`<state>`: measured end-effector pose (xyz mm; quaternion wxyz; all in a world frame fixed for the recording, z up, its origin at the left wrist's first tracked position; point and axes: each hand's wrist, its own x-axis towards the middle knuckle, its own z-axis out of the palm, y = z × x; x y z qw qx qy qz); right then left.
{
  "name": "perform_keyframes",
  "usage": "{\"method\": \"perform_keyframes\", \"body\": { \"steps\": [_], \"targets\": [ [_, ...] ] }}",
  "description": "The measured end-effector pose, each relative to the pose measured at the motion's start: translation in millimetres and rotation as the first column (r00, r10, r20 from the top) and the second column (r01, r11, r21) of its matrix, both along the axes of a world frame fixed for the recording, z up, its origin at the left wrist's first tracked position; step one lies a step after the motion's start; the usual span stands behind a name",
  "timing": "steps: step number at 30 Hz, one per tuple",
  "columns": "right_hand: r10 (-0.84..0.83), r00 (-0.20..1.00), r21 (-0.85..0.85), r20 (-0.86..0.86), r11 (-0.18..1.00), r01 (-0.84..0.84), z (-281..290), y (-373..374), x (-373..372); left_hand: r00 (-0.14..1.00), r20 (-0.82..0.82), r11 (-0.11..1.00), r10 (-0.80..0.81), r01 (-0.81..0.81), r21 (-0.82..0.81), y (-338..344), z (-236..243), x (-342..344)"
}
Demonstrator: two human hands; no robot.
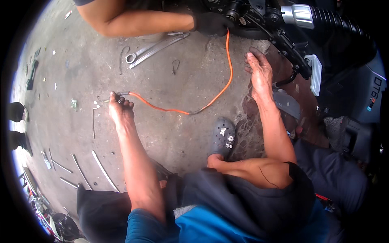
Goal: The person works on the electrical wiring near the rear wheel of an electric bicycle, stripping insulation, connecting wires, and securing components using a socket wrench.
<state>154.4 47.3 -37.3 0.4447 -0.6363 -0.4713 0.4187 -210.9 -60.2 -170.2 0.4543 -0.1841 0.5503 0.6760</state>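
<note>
My left hand (120, 106) is closed on the end of an orange cable (161, 108), where a grey sleeve and thin metal end show. The cable curves right and up across the floor to a co-worker's black-gloved hand (211, 23) at the dark hub (233, 13) of a vehicle. My right hand (257, 73) is raised near the vehicle's footrest (315, 74), to the right of the cable. Its fingers are loosely curved and apart, holding nothing. What the gloved fingers grip is partly hidden.
A ring wrench (146, 48) lies beside a long tool under the co-worker's arm (148, 25). Metal rods (104, 170) lie at lower left, small debris (74, 104) farther up. My clog (222, 135) is below the cable. A black case (346, 139) stands right.
</note>
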Motion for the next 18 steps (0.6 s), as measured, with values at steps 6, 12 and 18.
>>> {"method": "perform_keyframes", "body": {
  "steps": [6, 12, 18],
  "targets": [
    [-0.002, 0.998, -0.138, 0.07, 0.99, 0.012, -52.4, -60.5, 4.3, 0.994, 0.054, 0.954, 0.099, -0.079, -0.289, -52.9, -81.5, -44.5],
    [-0.098, 0.99, -0.269, 0.096, 0.956, 0.121, -98.6, -154.6, 60.3, 0.996, 0.045, 0.941, -0.074, 0.084, -0.328, -60.8, -74.2, -19.5],
    [-0.168, 0.977, -0.252, 0.13, 0.948, 0.196, -96.5, -166.4, 75.9, 0.713, -0.627, 0.944, -0.313, 0.165, -0.284, -88.1, -118.8, -14.4]
  ]
}}
